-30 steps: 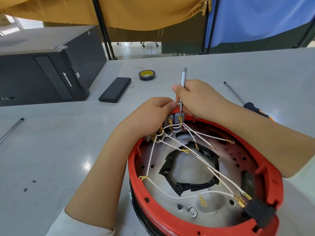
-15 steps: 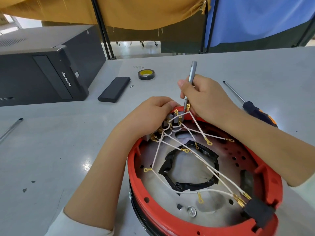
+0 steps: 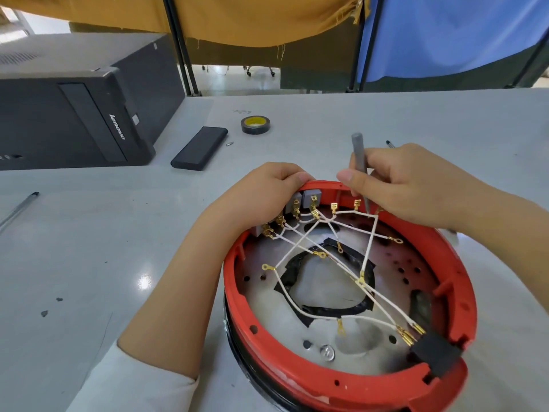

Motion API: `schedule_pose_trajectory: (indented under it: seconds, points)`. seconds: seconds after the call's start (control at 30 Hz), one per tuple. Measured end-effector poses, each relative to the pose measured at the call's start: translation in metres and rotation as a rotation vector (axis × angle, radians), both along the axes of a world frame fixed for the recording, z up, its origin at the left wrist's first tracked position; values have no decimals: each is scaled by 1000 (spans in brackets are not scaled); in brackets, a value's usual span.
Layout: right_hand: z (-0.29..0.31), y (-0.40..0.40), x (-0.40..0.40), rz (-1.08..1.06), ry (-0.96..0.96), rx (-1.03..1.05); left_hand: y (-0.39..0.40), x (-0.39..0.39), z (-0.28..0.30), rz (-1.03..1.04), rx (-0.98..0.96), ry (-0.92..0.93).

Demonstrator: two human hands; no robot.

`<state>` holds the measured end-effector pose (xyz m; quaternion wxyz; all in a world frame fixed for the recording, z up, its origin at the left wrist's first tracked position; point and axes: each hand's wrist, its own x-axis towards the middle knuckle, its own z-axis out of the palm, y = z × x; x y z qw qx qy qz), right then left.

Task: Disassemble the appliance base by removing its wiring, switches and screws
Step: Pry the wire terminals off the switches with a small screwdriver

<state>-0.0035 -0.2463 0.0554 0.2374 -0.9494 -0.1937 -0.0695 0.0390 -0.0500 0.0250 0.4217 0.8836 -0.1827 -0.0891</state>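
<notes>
Hands work at the far rim of the red appliance base, which sits upturned on the grey bench. The left hand curls closed over the rim beside the grey switches. The right hand pinches a slim grey screwdriver, tip down among white wires.

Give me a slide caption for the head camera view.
Left hand steadies the red appliance base while the right hand works a grey tool among its white wires.
</notes>
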Motion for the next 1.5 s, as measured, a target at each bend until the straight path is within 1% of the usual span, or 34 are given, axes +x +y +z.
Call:
schedule_pose_trajectory:
  seconds: [0.13, 0.27, 0.33, 0.37, 0.4, 0.43, 0.5, 0.57, 0.63, 0.67, 0.73, 0.9, 1.07, 1.13, 1.23, 1.3, 1.37, 1.5]
  points:
    - [-1, -1, -2, 55, -118, -186, 0, 0, -1, 3, 12, -11]
    - [-6, -7, -2, 76, -246, -429, 0, 1, -1, -2, 11, -16]
    - [-7, -9, -3, 85, -284, -481, 0, 1, -1, -5, 24, -17]
    - [-8, -9, -4, 77, -292, -457, 0, 1, -1, -6, 30, -18]
    - [-9, -10, -3, 52, -288, -387, 0, 2, -1, -8, 34, -19]
    - [-8, -11, -2, 17, -267, -267, 0, 2, -2, -9, 36, -20]
    - [-6, -10, 2, -12, -191, 76, 0, 2, -2, -7, 30, -17]
    - [-6, -5, 8, 44, -60, 400, 0, 2, -2, -9, 19, -13]
    - [-9, 3, 11, 106, 86, 601, 0, 2, -2, -11, 20, -19]
    - [-12, 6, 11, 130, 137, 637, 0, 2, -1, -8, 22, -25]
    - [-18, 11, 10, 156, 185, 621, 0, 3, -2, -6, 20, -38]
    - [-24, 4, 5, 132, 180, 563, 0, 4, -3, -17, 2, -53]
    - [-29, 1, 2, 101, 191, 527, -2, 4, -2, -6, -29, -145]
    - [-30, 2, 2, 82, 170, 528, -2, 3, 1, 14, -116, -147]
    - [-31, 3, 6, 63, 154, 571, -3, -1, 9, 95, -313, -165]
    - [-31, 3, 9, 39, 154, 579, 1, -3, 15, 152, -350, -212]
    - [-33, 4, 12, -2, 138, 570, 7, -5, 19, 159, -294, -188]
    - [-34, 4, 11, -108, 78, 558, 20, -12, 8, 140, -47, -47]
